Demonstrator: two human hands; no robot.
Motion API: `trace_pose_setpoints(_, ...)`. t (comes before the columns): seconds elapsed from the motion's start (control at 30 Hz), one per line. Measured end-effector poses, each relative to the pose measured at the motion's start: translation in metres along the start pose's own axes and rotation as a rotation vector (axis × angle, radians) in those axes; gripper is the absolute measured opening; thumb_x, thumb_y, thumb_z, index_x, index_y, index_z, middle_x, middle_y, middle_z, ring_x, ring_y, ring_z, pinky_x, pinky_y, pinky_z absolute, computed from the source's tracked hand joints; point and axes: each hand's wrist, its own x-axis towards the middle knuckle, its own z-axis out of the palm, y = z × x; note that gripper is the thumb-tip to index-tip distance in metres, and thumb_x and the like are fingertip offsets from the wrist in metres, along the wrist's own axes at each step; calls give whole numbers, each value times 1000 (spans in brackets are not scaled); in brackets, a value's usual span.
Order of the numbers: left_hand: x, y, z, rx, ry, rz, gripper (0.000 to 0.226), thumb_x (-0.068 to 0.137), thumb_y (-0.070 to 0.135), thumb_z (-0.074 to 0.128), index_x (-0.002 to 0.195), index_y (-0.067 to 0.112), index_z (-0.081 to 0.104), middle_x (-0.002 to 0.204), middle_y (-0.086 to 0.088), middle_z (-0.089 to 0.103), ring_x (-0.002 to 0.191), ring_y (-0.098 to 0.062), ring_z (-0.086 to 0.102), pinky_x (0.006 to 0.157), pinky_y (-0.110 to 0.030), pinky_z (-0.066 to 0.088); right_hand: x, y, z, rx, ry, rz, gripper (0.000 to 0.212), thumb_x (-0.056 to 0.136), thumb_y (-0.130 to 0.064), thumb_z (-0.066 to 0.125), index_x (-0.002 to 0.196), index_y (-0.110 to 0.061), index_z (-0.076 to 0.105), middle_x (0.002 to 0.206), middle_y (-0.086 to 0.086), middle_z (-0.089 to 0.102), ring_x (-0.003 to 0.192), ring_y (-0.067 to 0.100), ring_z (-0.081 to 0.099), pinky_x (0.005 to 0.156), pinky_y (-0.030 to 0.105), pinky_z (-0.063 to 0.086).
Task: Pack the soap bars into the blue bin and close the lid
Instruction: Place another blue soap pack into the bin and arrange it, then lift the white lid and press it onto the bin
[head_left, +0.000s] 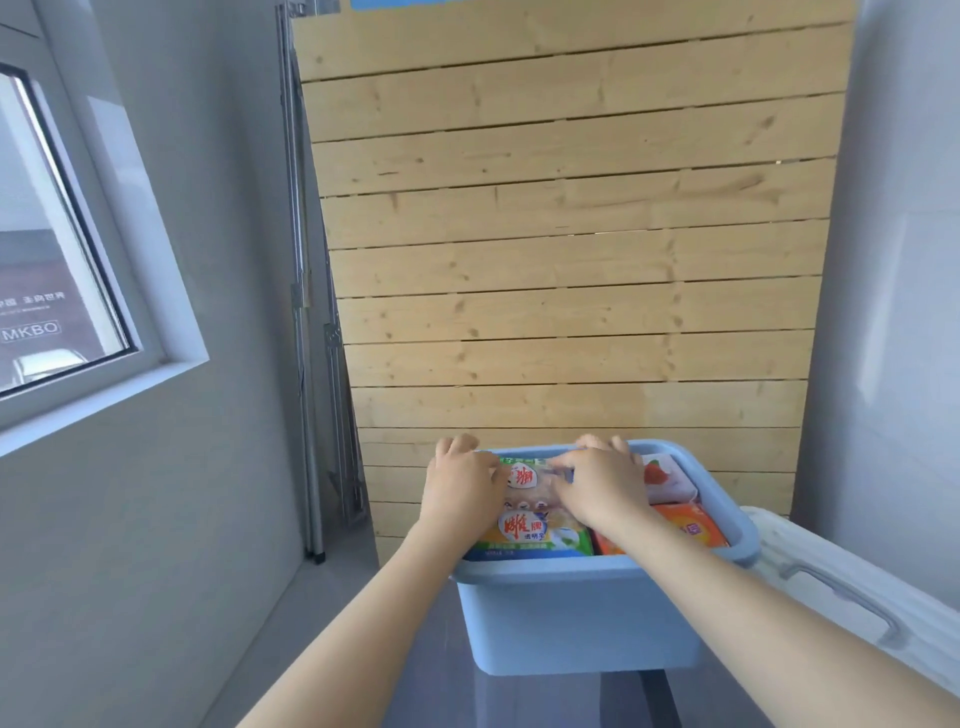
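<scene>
Both hands, the left hand and right hand, are gripping a soap pack at the far edge of the nearly full blue bin; the lid is lying beside it, not yet on.

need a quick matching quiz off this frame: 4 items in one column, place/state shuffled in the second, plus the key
Items
1. blue bin
2. green-and-yellow soap pack
3. orange soap pack
4. white lid

Places and states
A. lies outside the bin, off to its right
B. in the bin's right half, near side
C. open on top, packs showing inside
D. in the bin's left half, near side

Pairs: 1-C, 2-D, 3-B, 4-A

Both the left hand and the right hand hold a clear-wrapped soap pack at the bin's far side.
</scene>
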Motion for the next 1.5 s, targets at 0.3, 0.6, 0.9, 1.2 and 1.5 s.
trace_pose_setpoints(0.3,0,1,5,118,-133,26,40,97,38,35,119,21,65,124,-8,53,124,-26,39,98,-35,39,-1,-1,6,-155,-126,-87,42,96,-39,30,137,-42,40,147,-14,39,122,21,33,96,37,26)
trace_pose_setpoints(0.6,-10,6,-2,-79,-100,3,39,96,29,41,131,18,56,142,-9,46,134,-26,31,108,-35,31,-12,5,-9,28,-212,-58,50,97,-35,30,146,-37,23,125,2,58,126,25,37,93,36,36)
trace_pose_setpoints(0.9,-83,88,-2,-369,108,210,28,92,24,50,112,20,68,118,0,60,115,-20,47,99,-32,31,-108,61,-59,255,322,-39,28,88,-21,57,114,-24,67,84,1,68,98,28,55,84,37,42)
trace_pose_setpoints(1.2,-150,185,76,-575,-146,303,28,90,21,50,110,22,69,116,3,62,114,-13,49,96,-21,30,-199,174,-60,98,241,251,21,85,-27,63,104,-25,71,107,-1,71,104,29,55,88,37,42)
trace_pose_setpoints(1.5,-137,206,151,-546,-412,67,41,95,23,42,135,20,50,152,-1,34,140,-19,27,114,-35,26,-203,250,-39,-33,18,737,83,75,-63,56,143,-27,25,152,9,21,136,31,24,109,39,24)
